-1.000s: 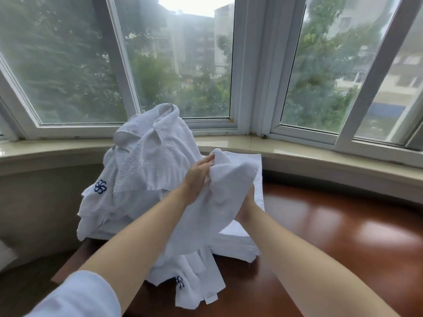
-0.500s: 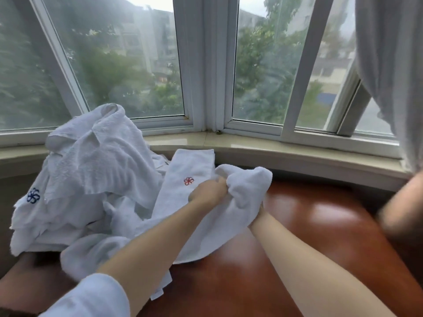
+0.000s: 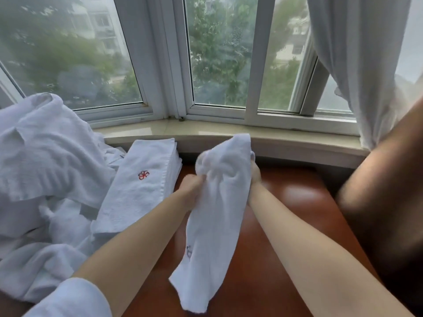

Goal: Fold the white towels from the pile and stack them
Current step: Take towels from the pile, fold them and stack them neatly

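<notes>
Both grips clenched on bunched top of towel (image 3: 217, 216): left hand (image 3: 192, 186), right hand (image 3: 254, 175). Towel hangs limp above tabletop (image 3: 286, 225), right of folded stack (image 3: 142, 184). Soft, light, floppy; best I take corners, spread flat.

White towel (image 3: 217, 216) hanging bunched, pile (image 3: 45, 170) left (rumpled)

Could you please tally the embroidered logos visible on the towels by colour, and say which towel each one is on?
Red logos: 1, on the top towel of the folded stack.
Dark logos: 1, faint, on the held towel, which the left hand and right hand grip.
Total: 2. The pile shows none.
</notes>
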`<state>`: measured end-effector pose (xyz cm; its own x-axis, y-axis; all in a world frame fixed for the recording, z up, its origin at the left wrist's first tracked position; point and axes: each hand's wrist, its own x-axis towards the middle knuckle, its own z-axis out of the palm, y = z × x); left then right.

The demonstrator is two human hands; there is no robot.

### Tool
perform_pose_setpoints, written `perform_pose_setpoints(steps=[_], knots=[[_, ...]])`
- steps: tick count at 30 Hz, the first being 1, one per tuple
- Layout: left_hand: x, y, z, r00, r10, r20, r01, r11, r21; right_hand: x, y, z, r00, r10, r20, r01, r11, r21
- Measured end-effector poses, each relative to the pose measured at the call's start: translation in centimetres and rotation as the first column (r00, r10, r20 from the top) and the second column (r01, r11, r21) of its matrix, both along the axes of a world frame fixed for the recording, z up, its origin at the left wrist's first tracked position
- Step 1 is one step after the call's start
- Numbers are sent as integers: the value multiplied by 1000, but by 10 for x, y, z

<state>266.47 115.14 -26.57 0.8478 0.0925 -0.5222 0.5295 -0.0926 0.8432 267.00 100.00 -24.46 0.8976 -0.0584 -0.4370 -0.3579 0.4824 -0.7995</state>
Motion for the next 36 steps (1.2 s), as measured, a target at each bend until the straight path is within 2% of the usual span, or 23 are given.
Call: perform_pose_setpoints(steps=[2,3,5,6,7,8,10,11,13,14,16,18,20,22,24,27,31,36], knots=[[9,3,0,975,143,171,-127,986,-105,12,-12,-3,993,-114,28,112,991,68],[10,4,-3,966,158,206,-145,986,-79,19,-20,-11,984,-176,-20,177,983,53],[2,6,-24,970,72,230,-100,989,113,13,-27,-37,957,-231,-174,188,955,-231],[-4,9,-45,983,1,184,-52,961,270,3,-28,-57,933,-257,-251,162,925,-344],[-15,13,-66,993,-83,82,42,909,414,-11,-24,-77,912,-254,-322,112,910,-399],[-25,15,-87,989,-143,-40,144,858,492,-23,-19,-98,898,-224,-379,54,910,-410],[-44,19,-117,960,-185,-212,275,781,561,-50,-7,-131,876,-112,-470,-84,922,-377],[-52,19,-127,950,-190,-247,302,757,579,-63,0,-142,862,-57,-504,-137,930,-340],[-64,17,-141,965,-152,-213,253,751,610,-84,9,-157,867,8,-498,-213,909,-357],[-69,16,-146,982,-94,-163,171,802,572,-91,11,-162,877,38,-479,-252,885,-392],[-77,13,-151,994,44,-97,-2,917,398,-101,13,-165,890,75,-449,-279,869,-408],[-85,12,-150,992,105,-75,-80,954,289,-109,13,-162,910,47,-411,-221,895,-387],[-91,12,-147,992,115,-41,-100,956,276,-114,9,-157,936,-46,-348,-95,921,-379],[-100,12,-142,991,133,-20,-127,974,189,-122,0,-153,944,-109,-311,-6,938,-346],[-113,12,-138,988,146,-52,-145,989,16,-134,-11,-153,943,-89,-319,-21,946,-325],[-142,12,-145,968,158,-196,-197,959,-202,-161,-21,-167,933,-53,-356,-73,942,-329],[-170,12,-160,963,215,-162,-249,941,-230,-187,-22,-180,943,10,-331,-140,917,-373],[-174,20,-163,965,203,-167,-244,929,-279,-184,-28,-178,934,18,-358,-129,949,-289]])
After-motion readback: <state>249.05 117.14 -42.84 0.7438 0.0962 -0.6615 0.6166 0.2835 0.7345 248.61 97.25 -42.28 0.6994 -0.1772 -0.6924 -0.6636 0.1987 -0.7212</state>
